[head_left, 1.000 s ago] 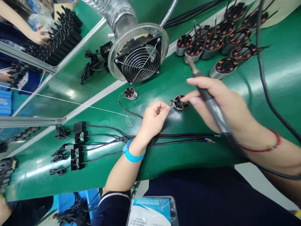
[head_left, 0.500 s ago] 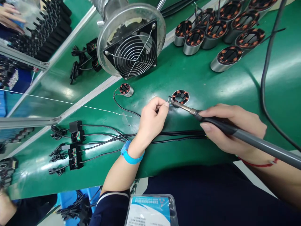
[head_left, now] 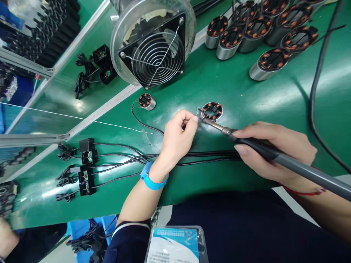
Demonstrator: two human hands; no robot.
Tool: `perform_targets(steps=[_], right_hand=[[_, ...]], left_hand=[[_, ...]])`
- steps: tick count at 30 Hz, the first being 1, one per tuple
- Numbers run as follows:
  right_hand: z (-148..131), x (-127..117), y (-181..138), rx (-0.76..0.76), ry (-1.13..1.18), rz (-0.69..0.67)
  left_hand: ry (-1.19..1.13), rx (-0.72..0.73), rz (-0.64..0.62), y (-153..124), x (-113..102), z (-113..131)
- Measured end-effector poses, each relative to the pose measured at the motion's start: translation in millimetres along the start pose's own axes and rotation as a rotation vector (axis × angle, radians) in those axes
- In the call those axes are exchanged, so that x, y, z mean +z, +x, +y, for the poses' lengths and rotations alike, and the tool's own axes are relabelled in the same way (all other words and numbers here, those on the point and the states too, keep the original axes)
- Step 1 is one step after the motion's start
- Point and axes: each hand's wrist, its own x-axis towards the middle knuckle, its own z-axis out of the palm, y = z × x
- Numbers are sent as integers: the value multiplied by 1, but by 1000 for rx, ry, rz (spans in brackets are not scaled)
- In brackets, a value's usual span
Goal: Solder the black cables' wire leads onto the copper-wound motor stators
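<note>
A small motor stator (head_left: 211,110) with copper windings lies flat on the green mat (head_left: 246,98). My right hand (head_left: 274,151) is closed round a soldering iron (head_left: 263,150), whose tip rests at the stator's left edge. My left hand (head_left: 178,137) is pinched on a thin wire right beside that tip; a thin solder strand (head_left: 82,119) runs off to the left. A blue wrist strap (head_left: 152,179) circles my left wrist. Black cables (head_left: 208,156) pass under my left hand.
A round fume-extractor fan (head_left: 153,44) stands behind the work spot. Several taller stators (head_left: 257,29) cluster at the back right. A small stator with a lead (head_left: 146,101) lies to the left. Black connector modules with cables (head_left: 86,170) lie at the left. A co-worker's hand (head_left: 7,237) shows at the bottom left.
My right hand swung the soldering iron down from pointing away until its tip met the stator's left edge. My left hand stayed pinched beside the stator.
</note>
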Motion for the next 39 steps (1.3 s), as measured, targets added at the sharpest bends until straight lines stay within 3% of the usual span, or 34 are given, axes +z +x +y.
perform_targets(steps=[7,11,17,21,25,31,39], right_hand=[[3,-1,0,-27,-22,46],[2,-3,4,30,-113,42],[-2,-8,19,54,-173,-32],[-1,-9,37,203,-109,-112],[13,1,50,217,-46,-211],[26,27,50,174,-63,-231],[27,33,40,145,-142,-70]], left_hand=[[23,5,-7,0,1,0],[30,13,-8,0,0,1],[22,43,-8,1,0,0],[18,42,-11,1,0,-1],[23,32,-7,1,0,0],[-18,36,-18,2,0,-1],[-156,-4,-26,1,-1,-2]])
